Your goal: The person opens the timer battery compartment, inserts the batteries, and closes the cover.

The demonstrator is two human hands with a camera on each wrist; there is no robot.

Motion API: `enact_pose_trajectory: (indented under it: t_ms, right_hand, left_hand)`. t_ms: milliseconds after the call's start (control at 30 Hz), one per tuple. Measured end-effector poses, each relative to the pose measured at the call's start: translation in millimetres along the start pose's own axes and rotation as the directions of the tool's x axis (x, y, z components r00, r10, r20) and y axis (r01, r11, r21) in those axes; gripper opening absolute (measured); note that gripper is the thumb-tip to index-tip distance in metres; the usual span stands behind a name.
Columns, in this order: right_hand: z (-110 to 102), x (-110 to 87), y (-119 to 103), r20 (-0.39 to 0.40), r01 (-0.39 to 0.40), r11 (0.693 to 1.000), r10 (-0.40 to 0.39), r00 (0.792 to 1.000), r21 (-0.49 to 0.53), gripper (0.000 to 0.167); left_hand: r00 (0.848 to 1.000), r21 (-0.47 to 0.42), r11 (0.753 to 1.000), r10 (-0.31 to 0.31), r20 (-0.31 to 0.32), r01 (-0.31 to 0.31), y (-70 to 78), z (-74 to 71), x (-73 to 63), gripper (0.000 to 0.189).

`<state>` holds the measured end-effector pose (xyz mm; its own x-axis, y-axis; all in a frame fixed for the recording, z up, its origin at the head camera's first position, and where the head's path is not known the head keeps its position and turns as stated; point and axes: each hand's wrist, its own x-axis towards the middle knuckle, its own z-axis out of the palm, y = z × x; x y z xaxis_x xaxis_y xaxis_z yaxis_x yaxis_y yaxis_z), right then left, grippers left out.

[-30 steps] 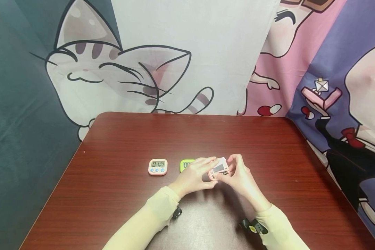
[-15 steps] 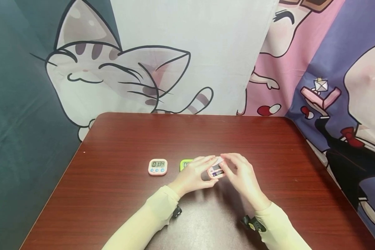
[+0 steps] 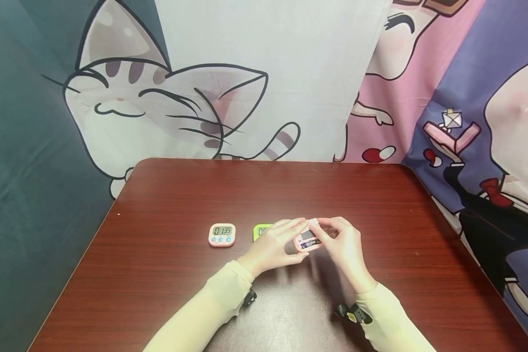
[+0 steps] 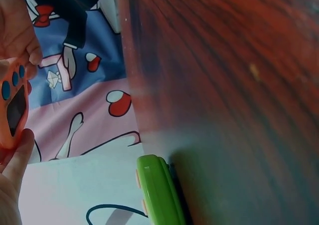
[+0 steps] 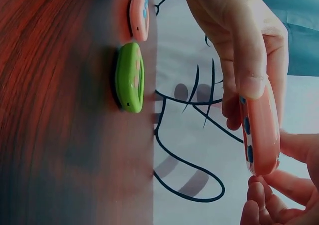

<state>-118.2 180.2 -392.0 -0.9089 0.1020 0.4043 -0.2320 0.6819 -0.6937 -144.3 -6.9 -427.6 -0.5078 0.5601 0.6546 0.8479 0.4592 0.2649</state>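
In the head view, my left hand (image 3: pixel 270 248) grips a pink kitchen timer (image 3: pixel 307 241) by its left side, back towards me. A battery (image 3: pixel 310 243) shows in its uncovered compartment. My right hand (image 3: pixel 344 244) pinches at the timer's top right, around a white piece (image 3: pixel 314 223) whose kind is partly hidden by the fingers. In the left wrist view, the timer's front (image 4: pixel 15 110) shows a dark screen and blue buttons. The right wrist view has the left thumb (image 5: pixel 250 80) on the timer's edge (image 5: pixel 264 130), the right fingers (image 5: pixel 284 182) close to its other end.
A second pink timer (image 3: pixel 222 235) with blue buttons lies at left on the brown table (image 3: pixel 180 195), its display lit. A green timer (image 3: pixel 261 231) lies between it and my hands, partly covered by the left hand. A cartoon-printed cloth (image 3: pixel 308 73) hangs behind the table.
My right thumb has moved up from the timer's lower back, and the battery compartment came into view. The left hand stays put. The left pink timer's display has gone from 0134 to 0135.
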Motion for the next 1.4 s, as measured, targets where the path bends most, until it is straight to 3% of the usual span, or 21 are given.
enact_pose_trajectory:
  t_ms: [100,233,333,433,600,667,867,1100,1267,1400]
  right_hand:
    - [1.0,0.1,1.3,-0.003,0.022,0.999,-0.022,1.000,0.032,0.023]
    - [-0.9,2.0,5.8,0.026,0.183,0.982,-0.185,0.982,0.054,0.031]
    - [-4.4,5.7,9.6,0.067,0.345,0.938,-0.347,0.936,0.037,0.031]
    - [-8.4,10.1,12.0,0.108,0.462,0.887,-0.461,0.881,0.016,0.029]
    - [-12.6,12.8,13.1,0.161,0.608,0.792,-0.594,0.788,-0.057,0.028]
    - [-13.3,12.2,13.7,0.173,0.641,0.764,-0.623,0.763,-0.075,0.026]
    - [-14.5,10.2,15.2,0.208,0.658,0.751,-0.636,0.743,-0.057,0.027]
    - [-15.1,6.7,10.9,0.243,0.686,0.724,-0.654,0.717,-0.074,0.033]
    - [-16.5,4.4,8.0,0.265,0.715,0.687,-0.671,0.692,-0.130,0.035]
    - [-15.9,2.2,7.7,0.217,0.731,0.665,-0.699,0.681,-0.153,0.029]
  left_hand:
    - [1.000,0.011,1.000,0.011,0.004,-0.011,-0.1,-0.3,-0.1,0.066]
    - [1.000,0.008,1.000,0.021,0.003,-0.021,-0.1,-1.3,-0.5,0.066]
    - [1.000,-0.003,1.000,0.024,0.004,-0.024,-0.3,-1.6,-1.1,0.065]
    - [0.999,-0.008,1.000,0.026,0.019,-0.025,-0.7,-0.9,-2.5,0.064]
    - [0.999,-0.010,1.000,0.018,0.037,-0.017,-0.7,-1.0,-3.7,0.065]
    - [0.999,-0.012,1.000,0.004,0.045,-0.004,-1.0,-1.9,-3.8,0.065]
    - [0.996,-0.044,0.998,-0.048,0.074,0.051,-1.9,-3.7,-4.8,0.066]
    - [0.992,-0.066,0.995,-0.067,0.103,0.074,-3.0,-3.4,-5.4,0.069]
    - [0.993,-0.091,0.992,-0.082,0.085,0.090,-3.5,-4.4,-5.5,0.071]
    - [0.992,-0.108,0.988,-0.103,0.067,0.110,-4.3,-4.6,-5.0,0.074]
